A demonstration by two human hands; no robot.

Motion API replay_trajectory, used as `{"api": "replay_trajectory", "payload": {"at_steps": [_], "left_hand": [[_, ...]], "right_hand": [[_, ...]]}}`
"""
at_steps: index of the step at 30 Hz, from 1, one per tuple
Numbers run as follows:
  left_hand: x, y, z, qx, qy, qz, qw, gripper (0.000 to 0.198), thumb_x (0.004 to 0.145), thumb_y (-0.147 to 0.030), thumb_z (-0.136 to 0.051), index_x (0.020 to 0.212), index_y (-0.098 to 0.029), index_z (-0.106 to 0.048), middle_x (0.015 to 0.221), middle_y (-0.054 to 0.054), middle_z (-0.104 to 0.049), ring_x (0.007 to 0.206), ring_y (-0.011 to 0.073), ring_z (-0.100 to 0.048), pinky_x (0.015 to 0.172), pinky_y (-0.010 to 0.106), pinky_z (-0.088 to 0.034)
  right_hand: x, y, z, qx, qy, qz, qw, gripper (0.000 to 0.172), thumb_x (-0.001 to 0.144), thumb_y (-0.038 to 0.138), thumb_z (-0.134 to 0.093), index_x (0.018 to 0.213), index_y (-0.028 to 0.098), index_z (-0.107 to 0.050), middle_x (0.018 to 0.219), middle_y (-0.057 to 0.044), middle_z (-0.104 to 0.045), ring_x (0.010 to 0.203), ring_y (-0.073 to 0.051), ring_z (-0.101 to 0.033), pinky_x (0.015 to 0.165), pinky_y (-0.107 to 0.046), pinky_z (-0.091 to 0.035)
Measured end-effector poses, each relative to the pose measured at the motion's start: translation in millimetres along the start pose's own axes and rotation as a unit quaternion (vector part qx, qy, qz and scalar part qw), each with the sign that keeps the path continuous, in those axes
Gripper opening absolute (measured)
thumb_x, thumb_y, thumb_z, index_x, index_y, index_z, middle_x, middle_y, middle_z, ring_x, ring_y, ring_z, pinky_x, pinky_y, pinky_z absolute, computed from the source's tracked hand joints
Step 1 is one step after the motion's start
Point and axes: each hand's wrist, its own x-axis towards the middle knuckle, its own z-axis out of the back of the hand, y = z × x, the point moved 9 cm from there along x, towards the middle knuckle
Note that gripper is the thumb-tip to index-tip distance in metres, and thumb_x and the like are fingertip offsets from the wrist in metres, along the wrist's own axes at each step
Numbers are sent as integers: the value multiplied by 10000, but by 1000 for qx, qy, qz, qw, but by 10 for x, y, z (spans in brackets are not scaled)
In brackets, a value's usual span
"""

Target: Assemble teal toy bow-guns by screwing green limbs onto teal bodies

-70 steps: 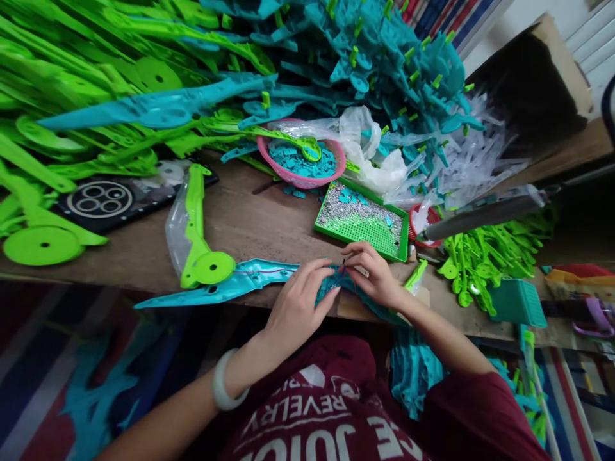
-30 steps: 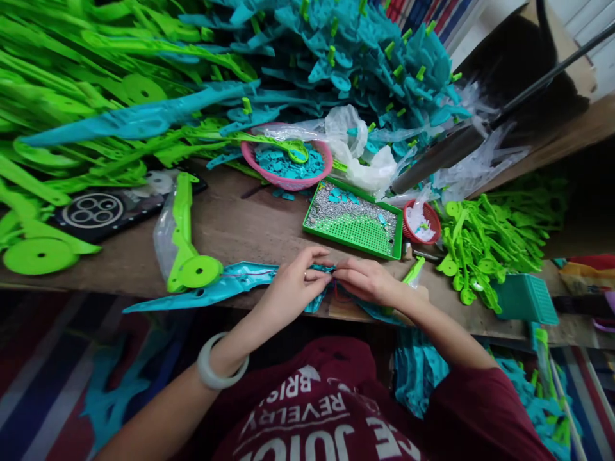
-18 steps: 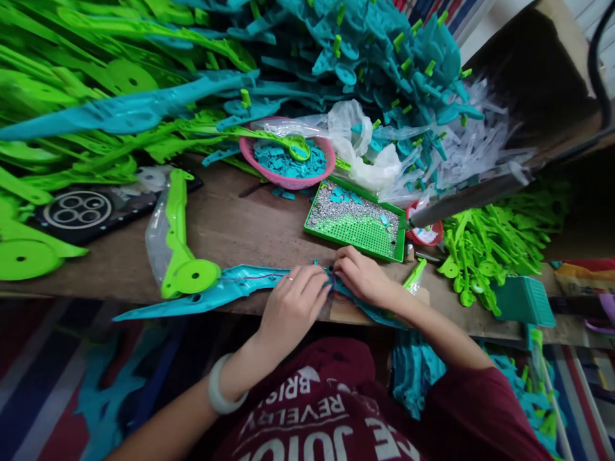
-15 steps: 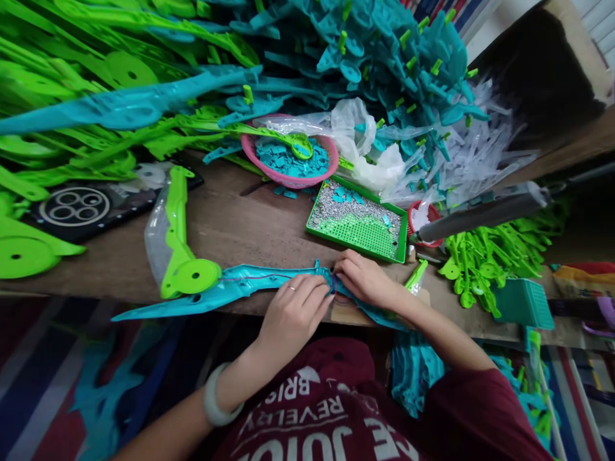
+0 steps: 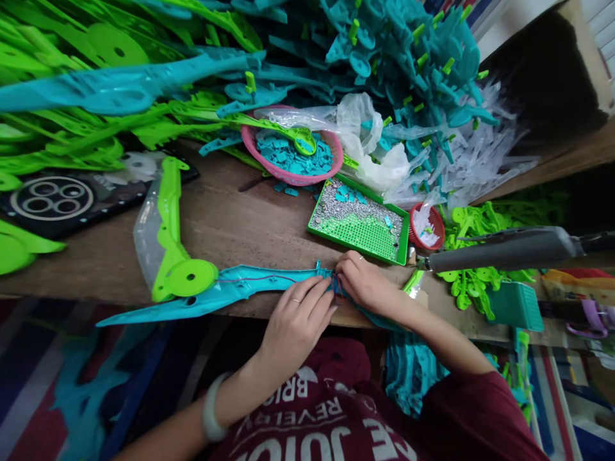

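A long blue plastic toy half-shell [image 5: 262, 276] lies along the table's front edge, hollow side up, with a thin dark wire running inside it. Its left end joins a bright green plastic arm with a round disc [image 5: 191, 278], which has a clear plastic piece along one side. My left hand [image 5: 300, 314] is closed on the shell's middle, fingertips pressed at its inside. Just to the right, my right hand [image 5: 364, 282] pinches at red and blue wires [image 5: 339, 285] by the shell. The exact grip is hidden behind the fingers.
Behind are a green screw tray [image 5: 358, 230], a pink bowl [image 5: 294, 176] of small blue pieces and a red basket [image 5: 426, 227]. A grey cylindrical tool with a metal tip [image 5: 504, 248] hangs at right. Blue and green parts are heaped at the back; a phone [image 5: 62, 198] lies left.
The grey tool has swung lower and to the right. My hands stay at the same spot on the shell, with small finger movements. The view has shifted slightly.
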Motion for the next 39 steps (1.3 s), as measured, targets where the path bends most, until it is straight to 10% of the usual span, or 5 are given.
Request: {"api": "replay_trajectory", "payload": {"at_steps": [22, 35, 39], "left_hand": [[-75, -64, -131, 34, 44, -27, 998, 259, 972, -107, -518, 1174, -97, -680, 1141, 153, -721, 1128, 305, -646, 965, 479, -549], [250, 150, -210, -15, 160, -57, 985, 222, 989, -129, -466, 879, -127, -659, 970, 112, -549, 908, 262, -573, 767, 392, -569], [261, 183, -258, 14, 182, -67, 981, 202, 977, -140, -518, 814, -134, -637, 942, 96, -533, 902, 255, -563, 760, 373, -562]], "right_hand": [[-114, -87, 96, 158, -35, -44, 986, 188, 1039, 298, -441, 1081, 162, -564, 1073, -124, -597, 1007, -212, -564, 880, -361, -518], [-417, 282, 123, -128, -10, 51, 990, 555, 968, 600, -498, 1224, 115, -579, 987, -127, -638, 927, -274, -535, 798, -406, -415], [-377, 325, 103, -163, -64, 20, 984, 225, 1032, 300, -474, 1093, 142, -622, 904, -94, -620, 874, -240, -514, 750, -372, -371]]}}
